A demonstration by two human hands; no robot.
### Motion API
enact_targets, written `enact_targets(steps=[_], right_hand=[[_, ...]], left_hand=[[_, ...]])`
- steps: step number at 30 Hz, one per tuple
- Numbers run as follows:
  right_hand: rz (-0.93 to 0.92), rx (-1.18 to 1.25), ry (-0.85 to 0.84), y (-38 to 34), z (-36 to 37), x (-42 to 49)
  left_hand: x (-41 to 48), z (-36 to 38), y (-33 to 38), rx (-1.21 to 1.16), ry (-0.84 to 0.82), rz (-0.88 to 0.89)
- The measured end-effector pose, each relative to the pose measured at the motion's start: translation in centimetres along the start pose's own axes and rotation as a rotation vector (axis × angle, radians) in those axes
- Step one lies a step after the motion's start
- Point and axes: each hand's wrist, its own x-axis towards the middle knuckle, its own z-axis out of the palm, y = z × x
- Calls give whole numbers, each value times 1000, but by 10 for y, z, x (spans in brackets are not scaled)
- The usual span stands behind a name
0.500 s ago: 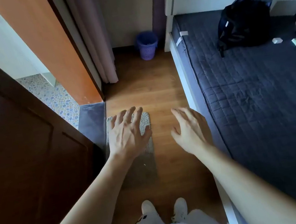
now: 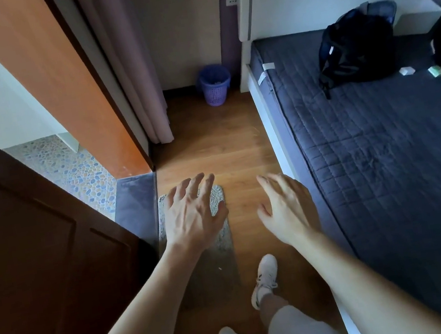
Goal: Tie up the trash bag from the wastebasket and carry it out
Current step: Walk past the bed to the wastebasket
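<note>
A small purple wastebasket (image 2: 215,84) stands on the wood floor at the far end of the passage, against the wall between a curtain and the bed frame. Its liner is hard to make out from here. My left hand (image 2: 193,214) hovers palm down with fingers spread, over a small grey mat. My right hand (image 2: 288,208) is held out beside it, fingers apart, holding nothing. Both hands are well short of the wastebasket.
A dark wooden door (image 2: 34,254) stands open on the left, beside an orange panel (image 2: 56,86) and a pebble-tiled floor. A bed with a dark quilt (image 2: 385,158) fills the right side, a black backpack (image 2: 356,47) on it. My right foot (image 2: 265,278) is stepped forward.
My right foot has stepped forward along the floor and the view has moved slightly closer to the wastebasket. Both hands stay open in about the same pose.
</note>
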Motion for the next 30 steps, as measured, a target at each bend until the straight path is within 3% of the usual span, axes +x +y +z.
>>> enact_targets(steps=[11,21,30], right_hand=[[58,-49,17,72,-22,142],[-11,-118,53,122,-65,276],[29,76,-36,137,-45,366]], left_hand=[[158,38,33,51,-44,32],[298,57,59,30,-16,-1],[374,76,41,42,-60,-65]])
